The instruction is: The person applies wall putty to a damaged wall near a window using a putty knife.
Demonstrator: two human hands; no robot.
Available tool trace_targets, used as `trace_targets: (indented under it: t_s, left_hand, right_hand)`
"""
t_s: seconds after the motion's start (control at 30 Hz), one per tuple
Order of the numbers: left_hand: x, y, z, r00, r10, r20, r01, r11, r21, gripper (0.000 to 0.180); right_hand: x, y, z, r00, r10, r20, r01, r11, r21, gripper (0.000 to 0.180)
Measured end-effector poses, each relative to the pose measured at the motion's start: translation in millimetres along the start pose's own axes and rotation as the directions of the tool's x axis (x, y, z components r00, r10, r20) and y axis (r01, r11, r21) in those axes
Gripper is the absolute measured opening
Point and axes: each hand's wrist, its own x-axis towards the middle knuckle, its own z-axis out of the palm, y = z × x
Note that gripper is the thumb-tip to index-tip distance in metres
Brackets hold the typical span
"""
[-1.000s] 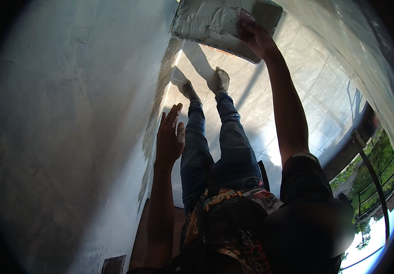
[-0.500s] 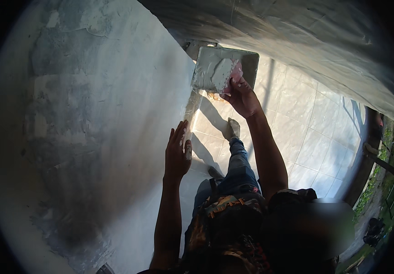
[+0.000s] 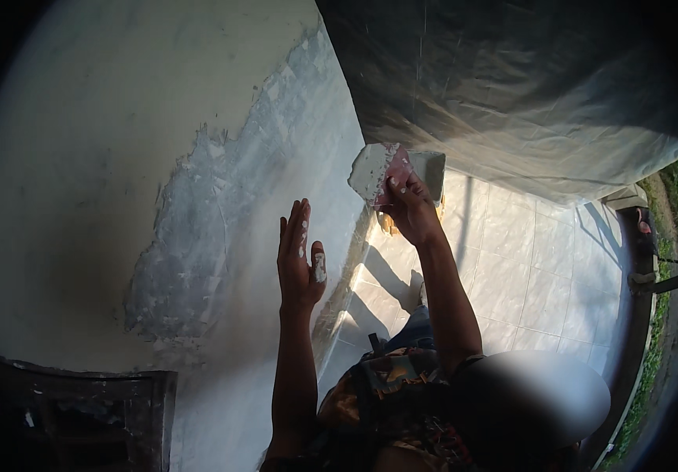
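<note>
Putty spreader (image 3: 382,171) overlaps, in view, the right edge of the patchy wall (image 3: 197,228), which stretches wide leftward. In front, the left hand (image 3: 298,263) is empty, fingers straight. Rightward, the right hand (image 3: 412,204) pinches the spreader's pink side, a grey tray (image 3: 432,175) partly behind; farther right, tiled floor (image 3: 504,271) spreads broadly.

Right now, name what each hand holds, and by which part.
The right hand holds the scraper; its grip is on the pink end, opposite the paste. The left hand holds nothing.
</note>
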Motion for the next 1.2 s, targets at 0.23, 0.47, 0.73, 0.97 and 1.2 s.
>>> trace_targets:
  t_s: [0.23,0.47,0.73,0.97,1.2]
  left_hand:
    - [-18,57,-40,0.986,0.101,-0.13,-0.101,0.995,0.008,0.056]
    - [-55,107,-41,0.978,0.056,-0.203,-0.054,0.998,0.017,0.053]
    - [-112,144,-37,0.978,-0.021,-0.209,0.023,1.0,0.005,0.051]
    - [-139,154,-74,0.974,-0.001,-0.227,0.024,0.995,0.095,0.054]
    - [-173,132,-165,0.955,0.066,-0.288,0.008,0.968,0.251,0.053]
  right_hand:
    - [-59,-32,57,0.999,-0.002,0.033,0.004,0.999,-0.048,0.026]
    - [-111,-61,62,0.997,0.033,0.074,-0.028,0.997,-0.066,0.031]
    - [-195,-73,67,0.992,0.123,-0.018,-0.124,0.987,-0.105,0.035]
    - [-217,-51,97,0.992,0.108,0.062,-0.105,0.993,-0.055,0.033]
    - [-219,20,160,0.991,0.065,0.118,-0.045,0.986,-0.163,0.018]
